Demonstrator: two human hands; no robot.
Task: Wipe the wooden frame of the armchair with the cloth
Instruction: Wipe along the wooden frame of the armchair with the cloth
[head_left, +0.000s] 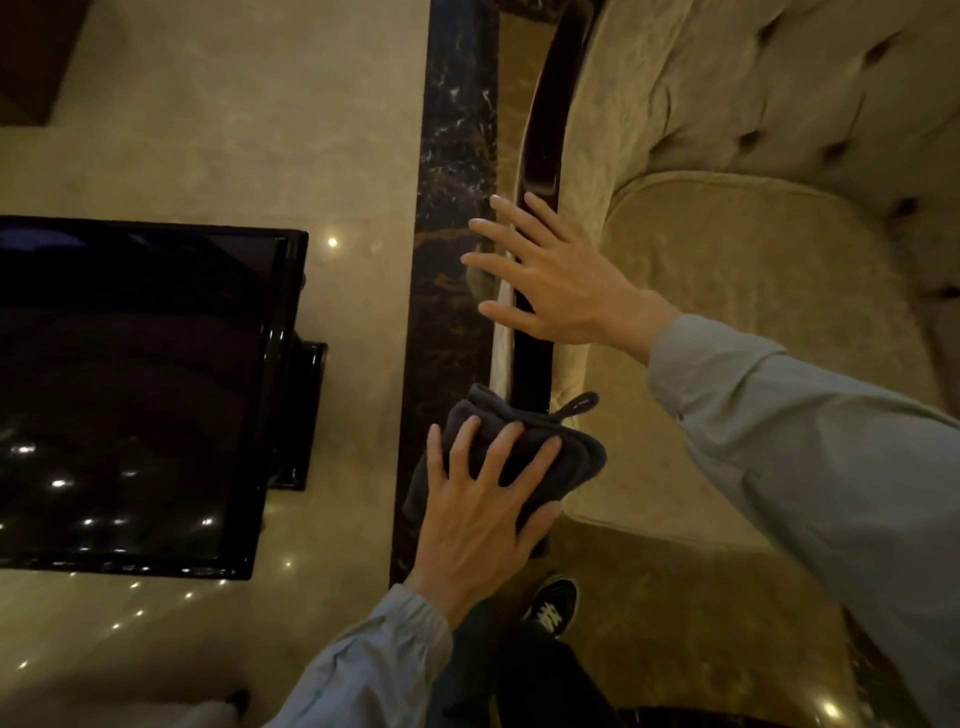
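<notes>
Head view: the left hand (483, 514) presses a folded dark cloth (524, 457) onto the near end of the armchair's dark wooden frame (540, 156) at lower centre — fingers (498, 452) spread flat over the fabric, thumb tucked around its edge. Just above, the right hand (556, 280) rests open on the same rail, holding nothing. A glossy black bench (275, 364) sits at the left — the beige seat cushion (753, 312) fills the right.

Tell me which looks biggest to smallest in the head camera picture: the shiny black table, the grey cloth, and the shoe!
1. Shiny black table, by far the largest.
2. Grey cloth, under the left hand.
3. Shoe, the smallest, though partly hidden.
</notes>
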